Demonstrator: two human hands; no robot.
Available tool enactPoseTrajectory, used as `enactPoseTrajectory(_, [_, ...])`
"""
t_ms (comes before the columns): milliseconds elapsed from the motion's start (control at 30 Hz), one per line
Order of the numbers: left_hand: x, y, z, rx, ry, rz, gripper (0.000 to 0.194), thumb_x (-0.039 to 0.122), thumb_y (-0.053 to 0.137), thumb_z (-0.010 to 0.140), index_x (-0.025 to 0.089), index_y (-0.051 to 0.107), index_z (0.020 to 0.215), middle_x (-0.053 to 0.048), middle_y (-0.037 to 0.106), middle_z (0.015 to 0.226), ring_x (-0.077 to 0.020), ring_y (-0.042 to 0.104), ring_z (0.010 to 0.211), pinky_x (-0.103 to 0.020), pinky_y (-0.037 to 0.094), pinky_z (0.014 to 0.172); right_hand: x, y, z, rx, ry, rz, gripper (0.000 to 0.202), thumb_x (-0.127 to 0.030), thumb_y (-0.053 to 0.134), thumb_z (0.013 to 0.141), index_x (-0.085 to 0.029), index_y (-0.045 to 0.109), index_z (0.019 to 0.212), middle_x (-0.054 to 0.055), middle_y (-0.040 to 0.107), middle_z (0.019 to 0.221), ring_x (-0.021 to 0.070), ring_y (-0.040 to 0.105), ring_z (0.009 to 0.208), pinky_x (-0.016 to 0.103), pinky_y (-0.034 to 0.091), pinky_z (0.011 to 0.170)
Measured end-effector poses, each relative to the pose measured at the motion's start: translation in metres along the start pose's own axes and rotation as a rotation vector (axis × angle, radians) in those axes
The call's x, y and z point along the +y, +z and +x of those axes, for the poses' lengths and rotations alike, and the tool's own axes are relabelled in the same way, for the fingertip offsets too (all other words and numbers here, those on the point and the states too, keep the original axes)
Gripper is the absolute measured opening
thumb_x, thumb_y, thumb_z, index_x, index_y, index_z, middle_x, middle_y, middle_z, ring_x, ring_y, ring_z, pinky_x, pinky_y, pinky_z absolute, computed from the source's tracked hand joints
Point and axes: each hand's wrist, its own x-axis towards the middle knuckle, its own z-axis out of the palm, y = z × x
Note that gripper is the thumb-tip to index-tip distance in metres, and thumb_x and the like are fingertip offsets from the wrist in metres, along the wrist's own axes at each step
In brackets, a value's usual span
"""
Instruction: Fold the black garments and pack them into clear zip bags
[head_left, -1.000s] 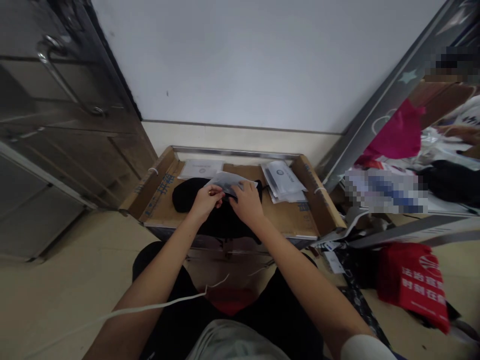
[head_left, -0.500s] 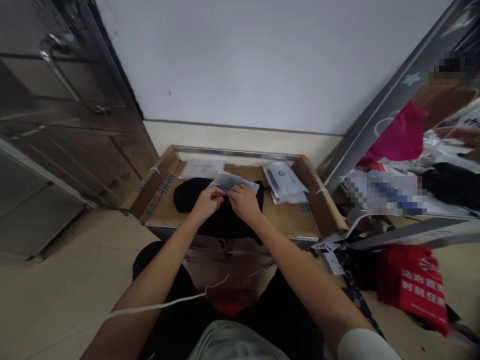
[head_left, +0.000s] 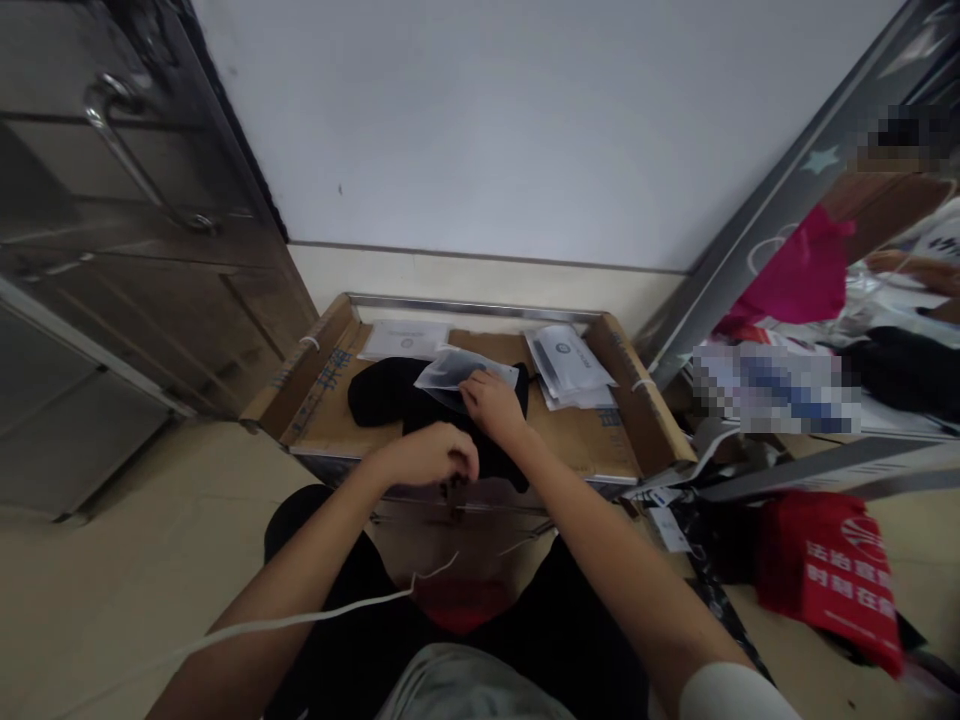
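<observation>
To the left of the worktop [head_left: 349, 430] stands a brown door [head_left: 247, 320] with a curved metal handle [head_left: 139, 165], and the tiled floor [head_left: 202, 520] spreads below it. A white cord [head_left: 322, 612] runs across the person's left forearm, in front of the worktop.

The worktop is lined with brown cardboard, folded up into a raised wall at its left and right ends, and a plain pale wall [head_left: 525, 130] rises behind it. At the worktop's back left lies a flat white packet [head_left: 405, 341]. Black cloth [head_left: 382, 392] is spread from its left part across the middle to the front edge.

The left hand [head_left: 435, 455] is over the worktop's front edge, its grip loosely curled; whether it has hold of anything cannot be told. The frosted bag [head_left: 457, 370] lies at the worktop's middle, on the black cloth, and the right hand [head_left: 491, 400] has its grip nearly closed on the bag's near edge.

On the worktop's right part is an overlapping pile of printed packets [head_left: 574, 360]. Beyond its right end, a pink bag [head_left: 806, 270] sits among clutter, and a red bag [head_left: 851, 570] with white lettering is lower down, near the floor.
</observation>
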Motion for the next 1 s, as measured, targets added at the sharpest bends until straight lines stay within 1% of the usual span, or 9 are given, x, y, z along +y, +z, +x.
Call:
enactPoseTrajectory(67, [0.001,0.018,-0.009,-0.227,-0.039,0.002,0.028,0.012,0.060,0.074,0.025,0.080,0.088,0.001,0.070,0.069,-0.0135,0.058,0.056,-0.024,0.040,0.057,0.001,-0.002,-0.001,0.008,0.003,0.030,0.028,-0.018,0.047,0.100,-0.018,0.075,0.099,0.010,0.070,0.098,0.0227,0.058,0.095,0.035,0.043,0.089])
enactPoseTrajectory(133, [-0.008,0.035,-0.015,-0.313,-0.041,0.099,0.023,0.013,0.064,0.072,0.026,0.080,0.085,0.001,0.072,0.069,-0.0138,0.060,0.059,-0.023,0.040,0.058,0.001,-0.005,-0.002,0.012,0.005,0.048,0.027,-0.018,0.048,0.100,-0.017,0.075,0.100,0.010,0.070,0.098,0.0227,0.059,0.097,0.035,0.043,0.090])
enactPoseTrajectory(300, [-0.032,0.047,-0.028,-0.127,-0.226,0.471,0.012,0.025,0.068,0.076,0.021,0.077,0.069,-0.007,0.072,0.067,-0.0187,0.062,0.058,-0.028,0.037,0.055,0.003,-0.010,-0.005,0.018,0.004,0.084,0.023,-0.017,0.052,0.097,-0.016,0.075,0.097,0.011,0.069,0.096,0.0231,0.059,0.097,0.036,0.044,0.094])
enactPoseTrajectory(367, [-0.026,0.039,-0.037,-0.114,-0.257,0.471,0.021,0.034,0.067,0.080,0.020,0.077,0.069,-0.009,0.071,0.065,-0.0194,0.061,0.055,-0.029,0.037,0.054,0.004,-0.010,-0.006,0.028,0.016,0.106,0.021,-0.017,0.054,0.096,-0.015,0.075,0.096,0.011,0.070,0.097,0.0233,0.059,0.098,0.036,0.045,0.094])
enactPoseTrajectory(467, [-0.002,0.024,-0.048,-0.137,-0.114,0.274,0.017,0.033,0.067,0.083,0.022,0.079,0.082,-0.006,0.076,0.079,-0.0183,0.067,0.068,-0.027,0.044,0.063,0.006,-0.010,-0.007,0.060,0.056,0.194,0.018,-0.015,0.057,0.094,-0.016,0.075,0.096,0.010,0.070,0.098,0.0226,0.061,0.098,0.035,0.046,0.094])
enactPoseTrajectory(600, [0.018,0.008,-0.033,0.246,0.055,0.114,0.020,0.025,0.057,0.091,0.024,0.077,0.091,-0.003,0.076,0.085,-0.0171,0.068,0.077,-0.026,0.048,0.072,0.011,-0.013,-0.003,0.124,0.150,0.358,0.019,-0.008,0.057,0.089,-0.016,0.074,0.090,0.008,0.071,0.093,0.0203,0.063,0.091,0.033,0.048,0.086])
enactPoseTrajectory(733, [-0.004,-0.004,0.017,0.712,0.193,0.246,0.023,0.011,0.057,0.086,0.021,0.076,0.094,-0.008,0.075,0.099,-0.0228,0.068,0.096,-0.037,0.051,0.094,0.012,-0.022,0.003,0.225,0.136,0.381,0.018,-0.011,0.056,0.090,-0.018,0.073,0.090,0.008,0.070,0.092,0.0213,0.063,0.089,0.034,0.048,0.084])
enactPoseTrajectory(900, [-0.034,-0.011,0.058,0.781,0.313,0.584,0.040,0.002,0.044,0.089,0.015,0.068,0.118,-0.013,0.068,0.124,-0.0239,0.060,0.121,-0.044,0.047,0.109,0.012,-0.034,0.006,0.308,0.072,0.390,0.018,-0.012,0.056,0.092,-0.020,0.072,0.090,0.008,0.067,0.092,0.0226,0.062,0.092,0.035,0.048,0.086])
enactPoseTrajectory(1000, [-0.034,-0.008,0.064,0.722,0.187,0.832,0.042,0.003,0.042,0.091,0.011,0.063,0.127,-0.018,0.065,0.126,-0.0278,0.058,0.121,-0.045,0.048,0.103,0.012,-0.034,0.008,0.323,0.070,0.419,0.018,-0.013,0.056,0.092,-0.021,0.073,0.091,0.007,0.067,0.092,0.0225,0.062,0.092,0.036,0.049,0.086])
